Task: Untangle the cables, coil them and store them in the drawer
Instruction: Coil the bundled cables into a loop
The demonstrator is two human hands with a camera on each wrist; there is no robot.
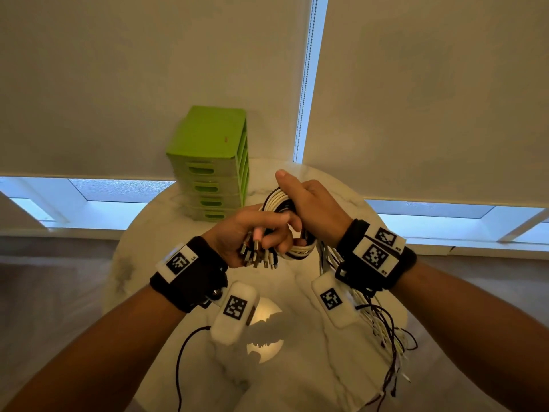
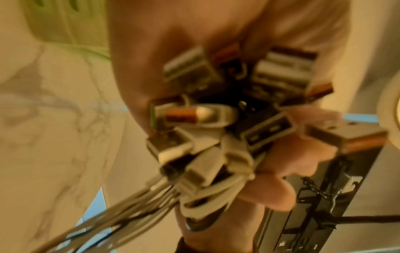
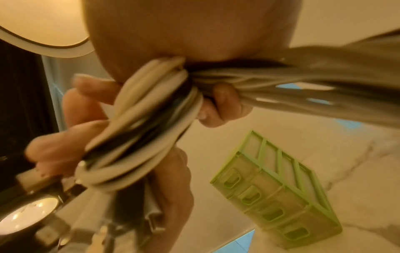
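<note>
A bundle of white and black cables (image 1: 277, 200) is wound into a coil held above the round marble table (image 1: 166, 233). My left hand (image 1: 255, 233) grips the coil near its lower side, with several USB plugs (image 1: 257, 257) sticking out below its fingers; the left wrist view shows those plugs (image 2: 218, 119) up close. My right hand (image 1: 309, 203) grips the coil (image 3: 147, 130) from the right, thumb pointing up. Loose cable tails (image 1: 383, 328) hang down under my right wrist. The green drawer unit (image 1: 211, 165) stands at the table's back, all its drawers closed.
Window blinds (image 1: 416, 84) hang behind the table, with a bead chain (image 1: 306, 78) between them. A thin black wire (image 1: 181, 361) runs down from my left wrist. A round light reflection (image 1: 264, 331) shows on the tabletop between my forearms.
</note>
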